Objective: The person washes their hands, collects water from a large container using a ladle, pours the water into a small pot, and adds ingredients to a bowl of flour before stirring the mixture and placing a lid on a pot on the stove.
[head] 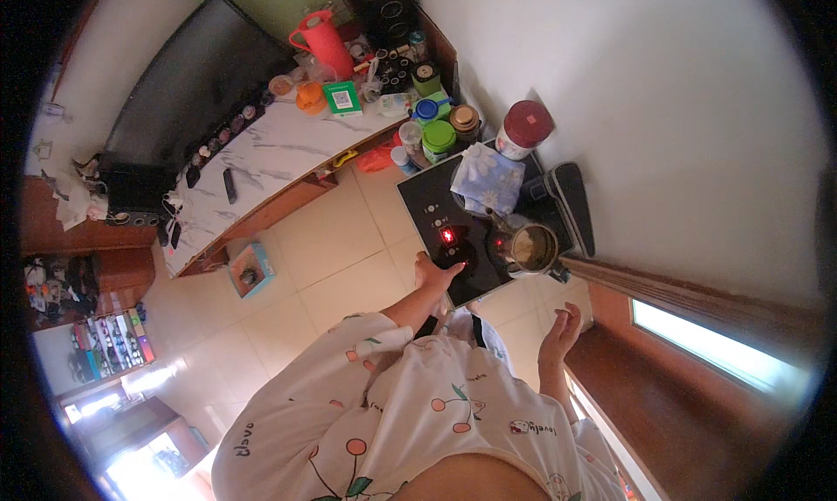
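Note:
My left hand is at the near edge of a black glass-topped electric cooker, its thumb reaching onto the control panel beside a lit red display. Nothing is held in it. To the right of the cooker, my right hand hangs in the air with bent fingers and nothing in them. A metal kettle without a lid stands on the cooker's right part, its spout towards the display; its contents look pale and cannot be made out. Behind it lies a folded blue floral cloth.
A red-lidded container, a green-lidded jar and other jars stand beyond the cooker. A marble-patterned cabinet top bears a red thermos jug and a remote control. A blue box sits on the tiled floor.

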`<control>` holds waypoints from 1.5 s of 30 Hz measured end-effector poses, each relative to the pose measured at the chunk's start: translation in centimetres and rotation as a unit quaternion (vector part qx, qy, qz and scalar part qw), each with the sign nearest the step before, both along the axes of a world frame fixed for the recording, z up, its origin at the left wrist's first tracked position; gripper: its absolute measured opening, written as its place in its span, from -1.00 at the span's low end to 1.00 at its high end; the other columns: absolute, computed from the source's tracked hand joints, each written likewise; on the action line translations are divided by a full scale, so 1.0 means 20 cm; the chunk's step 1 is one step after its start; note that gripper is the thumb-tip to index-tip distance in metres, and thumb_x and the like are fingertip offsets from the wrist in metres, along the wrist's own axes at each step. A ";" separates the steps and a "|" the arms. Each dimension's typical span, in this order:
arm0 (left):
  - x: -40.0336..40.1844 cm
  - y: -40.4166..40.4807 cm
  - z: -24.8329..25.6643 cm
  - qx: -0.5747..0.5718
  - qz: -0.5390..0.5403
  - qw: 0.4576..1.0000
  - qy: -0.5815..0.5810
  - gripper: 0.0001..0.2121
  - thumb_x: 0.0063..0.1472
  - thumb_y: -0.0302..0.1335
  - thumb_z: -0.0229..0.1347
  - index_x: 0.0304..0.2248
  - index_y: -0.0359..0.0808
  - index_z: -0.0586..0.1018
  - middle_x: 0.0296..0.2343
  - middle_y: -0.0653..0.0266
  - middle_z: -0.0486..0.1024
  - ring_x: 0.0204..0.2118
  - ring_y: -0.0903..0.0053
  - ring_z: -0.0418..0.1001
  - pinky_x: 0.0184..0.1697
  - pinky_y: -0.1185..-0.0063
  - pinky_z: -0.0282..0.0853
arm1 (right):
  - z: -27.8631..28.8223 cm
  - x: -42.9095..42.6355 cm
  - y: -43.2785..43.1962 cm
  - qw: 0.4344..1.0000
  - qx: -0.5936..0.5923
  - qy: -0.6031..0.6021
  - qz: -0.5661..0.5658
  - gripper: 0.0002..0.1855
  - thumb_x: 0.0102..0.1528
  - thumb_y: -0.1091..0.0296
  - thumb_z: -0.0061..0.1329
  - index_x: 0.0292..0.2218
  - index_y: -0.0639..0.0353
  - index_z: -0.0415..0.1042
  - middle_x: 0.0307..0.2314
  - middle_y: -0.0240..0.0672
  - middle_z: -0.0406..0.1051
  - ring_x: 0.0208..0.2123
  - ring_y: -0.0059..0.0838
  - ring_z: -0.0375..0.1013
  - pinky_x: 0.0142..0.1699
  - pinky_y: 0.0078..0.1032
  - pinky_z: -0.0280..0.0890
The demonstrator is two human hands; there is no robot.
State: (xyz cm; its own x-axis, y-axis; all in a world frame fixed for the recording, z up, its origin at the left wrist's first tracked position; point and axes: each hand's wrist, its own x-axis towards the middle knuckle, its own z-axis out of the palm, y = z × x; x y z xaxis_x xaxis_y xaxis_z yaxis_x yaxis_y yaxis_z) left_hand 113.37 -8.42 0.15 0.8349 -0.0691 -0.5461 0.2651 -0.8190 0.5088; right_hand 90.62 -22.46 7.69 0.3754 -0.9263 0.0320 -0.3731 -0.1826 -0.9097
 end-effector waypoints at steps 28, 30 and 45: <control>0.67 -0.06 -0.12 0.052 0.058 0.995 0.059 -0.18 -0.36 0.10 0.21 -0.29 -0.55 0.38 -0.36 -0.01 0.43 -0.33 0.29 0.43 -0.30 0.48 0.34 | 0.00 0.01 0.01 0.999 0.027 0.038 -0.022 -0.73 0.11 0.25 -0.29 -0.30 0.30 0.23 -0.39 -0.29 0.23 -0.41 -0.50 0.26 -0.27 -0.55 0.17; 0.67 -0.06 -0.09 0.071 0.037 0.995 0.062 -0.14 -0.37 0.12 0.20 -0.26 -0.56 0.36 -0.34 -0.02 0.42 -0.30 0.27 0.42 -0.28 0.49 0.34 | 0.02 0.01 0.01 0.998 0.030 0.044 -0.026 -0.73 0.11 0.24 -0.29 -0.30 0.30 0.24 -0.39 -0.29 0.24 -0.41 -0.50 0.27 -0.27 -0.56 0.17; 0.53 0.19 -0.19 -0.103 0.079 0.988 0.085 -0.41 -0.11 0.05 0.08 -0.47 -0.47 0.39 -0.61 0.15 0.40 -0.60 0.47 0.40 -0.53 0.57 0.35 | 0.01 -0.04 0.00 0.997 0.044 0.021 -0.060 -0.75 0.11 0.25 -0.26 -0.30 0.28 0.26 -0.40 -0.31 0.27 -0.44 -0.52 0.29 -0.31 -0.58 0.19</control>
